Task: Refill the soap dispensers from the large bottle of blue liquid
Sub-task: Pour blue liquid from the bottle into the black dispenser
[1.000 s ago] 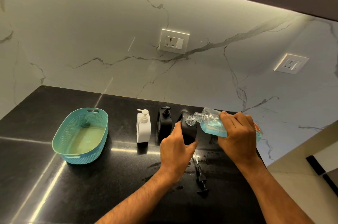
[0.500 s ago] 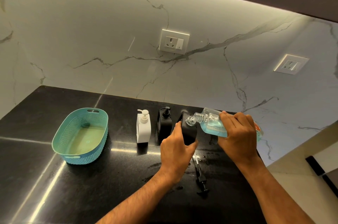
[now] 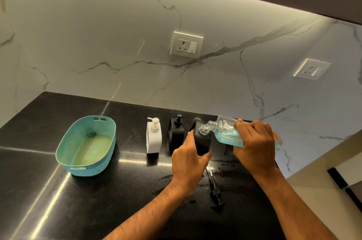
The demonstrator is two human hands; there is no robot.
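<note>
My right hand point(image 3: 254, 145) grips a clear bottle of blue liquid point(image 3: 225, 134), tipped nearly flat with its open neck pointing left. The neck rests at the top of an open black dispenser point(image 3: 202, 141), which my left hand point(image 3: 188, 157) holds from the front, tilted slightly. The blue liquid lies low in the bottle, short of the neck. A second black dispenser point(image 3: 176, 134) with its pump on stands just left, and a white dispenser point(image 3: 154, 138) stands left of that. A loose black pump head point(image 3: 214, 190) with its tube lies on the counter near my left wrist.
A teal plastic basket point(image 3: 86, 145) sits at the left on the black stone counter point(image 3: 39, 190). Wet smears mark the counter around the pump head. The marble wall behind carries two sockets. The counter's right edge drops off past my right arm.
The bottle has tipped very slightly further toward the black dispenser's opening. Both hands stay in nearly the same place.
</note>
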